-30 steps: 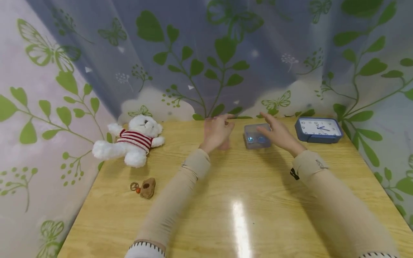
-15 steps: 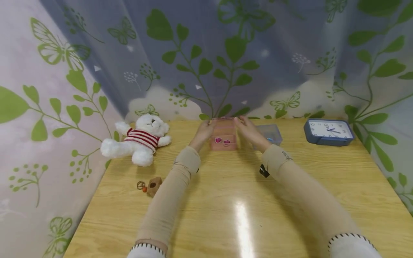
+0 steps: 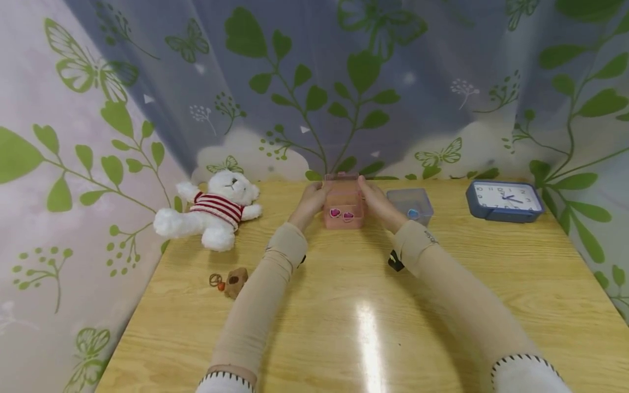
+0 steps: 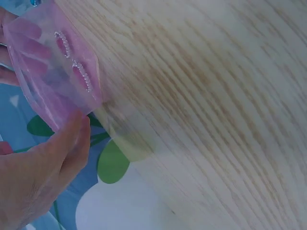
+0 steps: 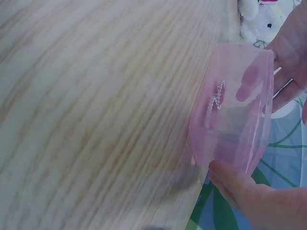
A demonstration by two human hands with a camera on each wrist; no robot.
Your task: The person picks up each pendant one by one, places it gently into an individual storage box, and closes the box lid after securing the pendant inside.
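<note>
A clear pink plastic box point(image 3: 344, 223) stands on the wooden table near its far edge. Two pink pieces with white beaded rims point(image 3: 341, 214), like a tiny pair of sunglasses, show at its front. My left hand point(image 3: 310, 204) holds the box's left side and my right hand point(image 3: 379, 206) its right side. In the left wrist view, my left thumb and a finger point(image 4: 76, 139) touch the box's near end. The right wrist view has my right thumb point(image 5: 228, 175) against the other end. Fingers show through the pink plastic. Whether the lid is raised I cannot tell.
Right of the pink box stands a clear bluish box point(image 3: 410, 199) with a blue piece. A blue clock point(image 3: 505, 201) is farther right. At left lie a white teddy bear point(image 3: 218, 210) in a striped shirt and a brown keychain point(image 3: 236, 281). A patterned curtain point(image 3: 314, 98) hangs behind.
My right hand has moved left from the bluish box to the pink box. My left hand has shifted from in front of the pink box to its left side.
</note>
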